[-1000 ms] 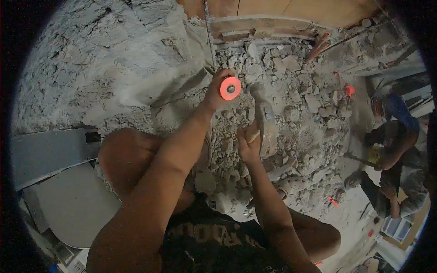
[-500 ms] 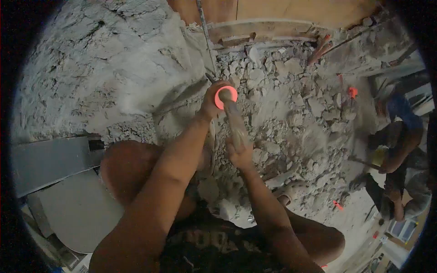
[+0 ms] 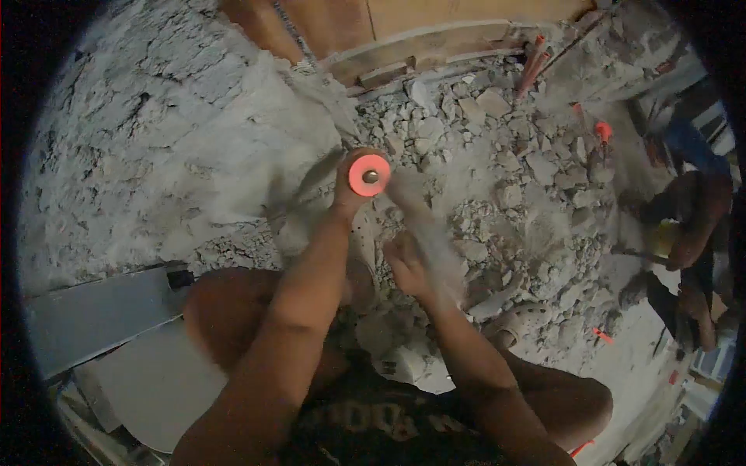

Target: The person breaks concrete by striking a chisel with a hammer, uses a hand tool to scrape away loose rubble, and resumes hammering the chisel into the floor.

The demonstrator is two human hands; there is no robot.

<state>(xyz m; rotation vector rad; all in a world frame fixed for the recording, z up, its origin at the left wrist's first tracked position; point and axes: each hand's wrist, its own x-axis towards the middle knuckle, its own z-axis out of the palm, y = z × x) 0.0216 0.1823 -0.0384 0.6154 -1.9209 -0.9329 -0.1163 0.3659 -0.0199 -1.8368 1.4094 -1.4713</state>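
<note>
My left hand (image 3: 350, 182) is closed around a chisel, just under its round orange-pink hand guard (image 3: 359, 189). The chisel's metal striking end (image 3: 371, 177) shows in the middle of the guard; its tip is hidden below. To the right, my right hand (image 3: 408, 268) is closed on a dusty grey hammer (image 3: 435, 245), smeared by motion. A gap separates the hammer from the chisel's end. Both hands are over broken rubble (image 3: 482, 210), beside a rough grey wall (image 3: 194, 140) on the left.
Orange pipes (image 3: 533, 66) stick up at the back, near a wooden panel (image 3: 435, 19). At the right another person (image 3: 695, 202) crouches. A grey board (image 3: 101, 311) lies to the left. My feet in clogs (image 3: 524, 322) stand among the debris.
The hammer has come away from the chisel's end toward the lower right, baring that end. My left hand keeps its hold on the chisel. The whole view has shifted slightly.
</note>
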